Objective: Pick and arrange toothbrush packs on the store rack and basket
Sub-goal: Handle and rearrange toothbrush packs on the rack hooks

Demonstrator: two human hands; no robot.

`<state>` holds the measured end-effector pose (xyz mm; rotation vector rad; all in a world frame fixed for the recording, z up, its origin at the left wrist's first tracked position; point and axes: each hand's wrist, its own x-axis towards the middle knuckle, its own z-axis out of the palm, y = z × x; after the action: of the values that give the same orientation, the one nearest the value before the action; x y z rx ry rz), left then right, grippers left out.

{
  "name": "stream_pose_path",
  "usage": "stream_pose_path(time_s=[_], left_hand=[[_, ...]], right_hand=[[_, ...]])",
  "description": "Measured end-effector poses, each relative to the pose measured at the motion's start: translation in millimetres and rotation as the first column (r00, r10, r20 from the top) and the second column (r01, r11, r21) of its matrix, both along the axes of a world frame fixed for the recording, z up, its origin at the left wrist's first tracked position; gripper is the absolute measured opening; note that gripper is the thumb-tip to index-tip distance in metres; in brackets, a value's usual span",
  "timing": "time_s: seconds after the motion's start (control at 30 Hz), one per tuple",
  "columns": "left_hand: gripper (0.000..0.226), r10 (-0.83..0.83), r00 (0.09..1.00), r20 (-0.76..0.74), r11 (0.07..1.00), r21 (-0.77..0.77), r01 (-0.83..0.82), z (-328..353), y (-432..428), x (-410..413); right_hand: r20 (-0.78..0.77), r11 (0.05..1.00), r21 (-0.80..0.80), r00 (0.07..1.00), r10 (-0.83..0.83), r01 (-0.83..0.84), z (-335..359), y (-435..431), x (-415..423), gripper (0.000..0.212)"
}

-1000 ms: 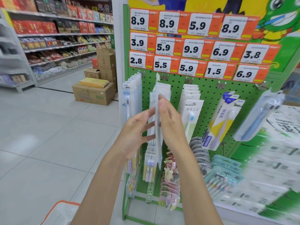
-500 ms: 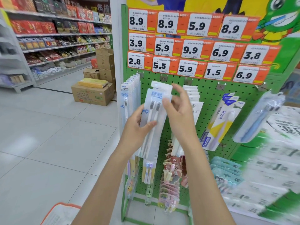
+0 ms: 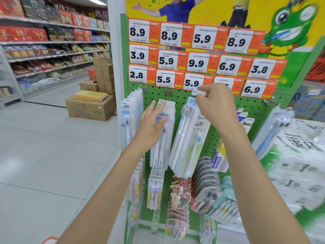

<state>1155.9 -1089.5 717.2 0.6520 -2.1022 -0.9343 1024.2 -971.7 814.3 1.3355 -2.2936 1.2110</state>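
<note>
Fourteen price tags [image 3: 169,35] stood in rows of four, five and five. Two hands showed: left hand [image 3: 151,128], right hand [image 3: 216,105].

Green pegboard rack [image 3: 154,94], toothbrush packs [image 3: 127,124] hanging on its hooks, orange price tags [image 3: 168,61] above

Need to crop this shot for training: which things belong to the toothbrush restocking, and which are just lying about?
Job in hand: toothbrush pack, pinched at its top by the right hand; left hand, open in front of the hanging packs; green pegboard rack; basket rim, bottom left.
Lying about: cardboard boxes; yellow bundle on one; grocery shelves behind.
</note>
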Motion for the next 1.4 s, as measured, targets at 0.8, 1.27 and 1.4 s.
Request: stream_pose_path(time_s=[0.8, 1.27, 1.4], left_hand=[[0.046, -0.001, 0.994, -0.108, 1.0, 0.029, 0.004, -10, -18, -17], [0.047, 0.042, 0.99, -0.138, 0.997, 0.077, -0.032, -7, -9, -14], [0.048, 0.046, 0.989, -0.14, 0.995, 0.09, -0.034, -5, -7, -15]], right_hand=[[0.042, 0.888, 0.392, 0.969, 0.244, -0.241, -4, -82, -49, 0.025], [0.149, 0.806, 0.437, 0.916, 0.372, -0.398, -8, -97, -40, 0.023], [0.115, 0.819, 0.422, 0.919, 0.377, -0.389, -6, -91, -42, 0.033]])
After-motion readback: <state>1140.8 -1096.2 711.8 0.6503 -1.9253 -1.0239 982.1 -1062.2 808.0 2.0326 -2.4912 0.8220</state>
